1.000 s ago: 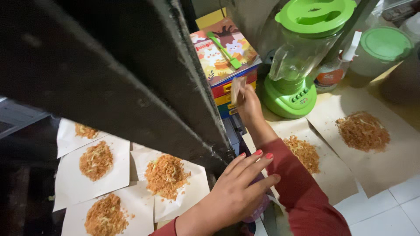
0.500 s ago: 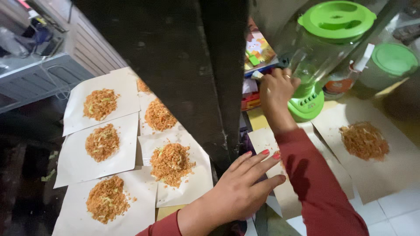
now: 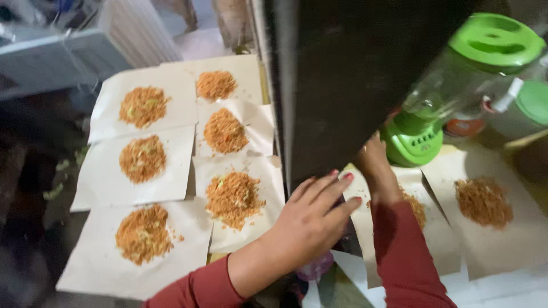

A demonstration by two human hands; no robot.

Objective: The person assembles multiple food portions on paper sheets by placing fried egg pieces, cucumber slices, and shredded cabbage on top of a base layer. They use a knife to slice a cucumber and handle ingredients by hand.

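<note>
The left hand (image 3: 311,219), at lower centre, lies flat with fingers spread against the dark upright post (image 3: 342,85), grasping nothing. The right hand (image 3: 374,159) reaches behind the post toward the green blender (image 3: 451,97); whether it grips anything cannot be told. Paper sheets (image 3: 165,142) carrying fried rice heaps (image 3: 231,197) fill the left of the frame.

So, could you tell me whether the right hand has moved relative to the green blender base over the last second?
Yes. The right hand moved from the colourful box to beside the green blender base.

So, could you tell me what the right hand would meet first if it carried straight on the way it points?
Probably the green blender base just beyond the right hand; depth is unclear.
</note>
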